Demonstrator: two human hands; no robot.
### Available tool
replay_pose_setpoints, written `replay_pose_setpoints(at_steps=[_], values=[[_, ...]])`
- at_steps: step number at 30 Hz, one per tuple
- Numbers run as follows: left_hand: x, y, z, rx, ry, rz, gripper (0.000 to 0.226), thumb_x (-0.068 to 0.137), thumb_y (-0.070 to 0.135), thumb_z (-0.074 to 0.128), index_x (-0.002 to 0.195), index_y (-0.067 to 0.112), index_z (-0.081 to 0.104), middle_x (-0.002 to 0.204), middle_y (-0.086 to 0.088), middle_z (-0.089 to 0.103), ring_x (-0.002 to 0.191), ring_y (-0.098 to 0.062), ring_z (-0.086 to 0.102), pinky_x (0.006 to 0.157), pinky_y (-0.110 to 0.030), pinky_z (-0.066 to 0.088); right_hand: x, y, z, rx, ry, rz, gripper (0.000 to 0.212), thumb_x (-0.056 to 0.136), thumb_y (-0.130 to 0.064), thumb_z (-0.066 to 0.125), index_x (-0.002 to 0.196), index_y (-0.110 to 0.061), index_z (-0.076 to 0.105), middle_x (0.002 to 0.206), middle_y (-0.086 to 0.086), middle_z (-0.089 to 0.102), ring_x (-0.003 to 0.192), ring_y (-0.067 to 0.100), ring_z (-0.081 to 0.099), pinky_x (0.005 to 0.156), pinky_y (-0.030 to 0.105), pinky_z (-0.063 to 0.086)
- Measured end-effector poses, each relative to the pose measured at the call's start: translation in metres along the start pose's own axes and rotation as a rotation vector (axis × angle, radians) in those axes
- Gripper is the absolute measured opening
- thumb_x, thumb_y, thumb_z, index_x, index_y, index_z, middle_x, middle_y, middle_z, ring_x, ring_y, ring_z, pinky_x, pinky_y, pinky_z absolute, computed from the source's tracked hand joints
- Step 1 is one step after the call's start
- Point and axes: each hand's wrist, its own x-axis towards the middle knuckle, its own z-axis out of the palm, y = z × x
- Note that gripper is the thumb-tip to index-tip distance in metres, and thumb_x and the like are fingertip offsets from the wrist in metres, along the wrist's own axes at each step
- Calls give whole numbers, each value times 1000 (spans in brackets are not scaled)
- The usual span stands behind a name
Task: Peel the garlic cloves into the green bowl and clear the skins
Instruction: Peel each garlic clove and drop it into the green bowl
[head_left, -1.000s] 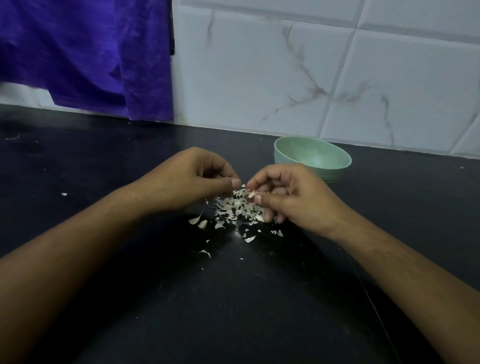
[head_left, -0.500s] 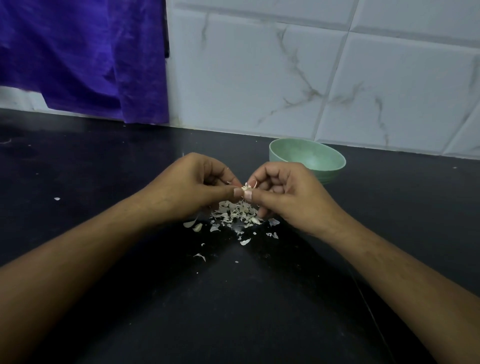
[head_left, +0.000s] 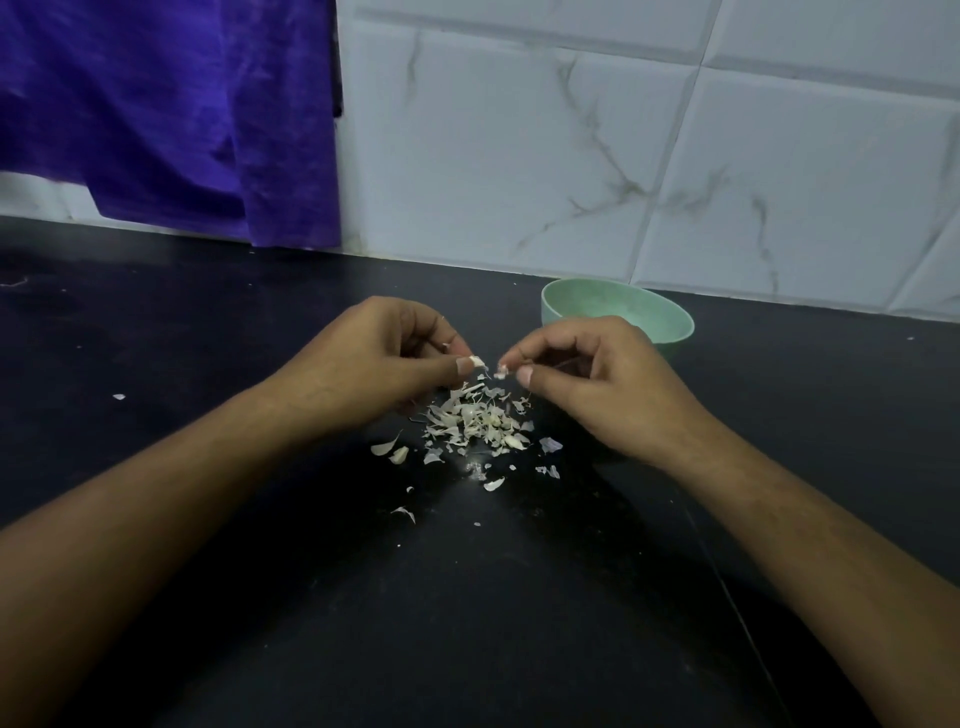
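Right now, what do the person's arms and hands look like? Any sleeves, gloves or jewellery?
Two bare human arms, no robot parts. The left forearm and right forearm show no sleeve, watch or bracelet as far as the frame reaches. The left hand and right hand wear no gloves, and I see no rings. The nails that show are short and look unpainted.

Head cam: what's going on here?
A person is peeling garlic over a black counter. The left hand pinches a skin scrap. The right hand pinches a small white piece; I cannot tell whether it is clove or skin. A pile of skins lies on the counter below the fingertips. The green bowl stands behind the right hand, with its contents hidden.
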Motion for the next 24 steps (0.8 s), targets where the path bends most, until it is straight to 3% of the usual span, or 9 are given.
replay_pose_setpoints(at_steps=[3,6,9,11,14,19,24], values=[[-2,-1,2,58,-22,19,10,97,25,72,98,14,73,83,-13,75,62,-11,64,57,-26,52,-1,-2,4,90,27,-32,17,93,-10,75,108,-18,77,95,1,77,90,20,74,87,44,61],[-5,-1,4,130,-47,58,7,99,29,70,97,22,72,76,-1,72,62,-9,67,59,-34,57,-4,-4,12,144,-8,-61,17,89,-7,80,104,-13,76,93,4,76,86,23,75,84,49,62],[-7,3,8,136,-77,67,9,100,31,68,96,23,70,67,12,67,60,-3,65,55,-25,53,-5,-6,14,186,-6,-66,11,88,-3,79,96,-9,75,83,8,75,75,28,73,75,56,60],[-7,5,9,134,-82,70,12,100,35,67,94,24,70,67,14,66,62,-4,66,56,-26,55,-5,-5,13,219,-7,-55,9,89,0,76,96,-6,74,85,11,76,76,34,74,75,58,58],[-7,6,9,109,-77,79,17,99,37,66,92,23,71,67,11,67,63,-9,67,58,-34,58,-5,-5,13,256,-10,-38,13,91,5,72,101,-3,72,92,10,79,79,34,76,79,56,61],[-5,7,10,-37,-38,78,14,97,23,70,96,9,75,65,5,67,60,-7,63,55,-21,51,-5,-6,13,225,66,-57,12,92,0,74,98,-10,77,84,6,78,76,23,76,73,36,62],[-5,8,12,-178,0,33,9,96,12,71,94,5,76,69,2,71,63,-9,61,56,-23,54,-6,-8,16,242,107,-69,12,91,-1,74,97,-11,77,84,2,79,80,20,77,79,36,62]])
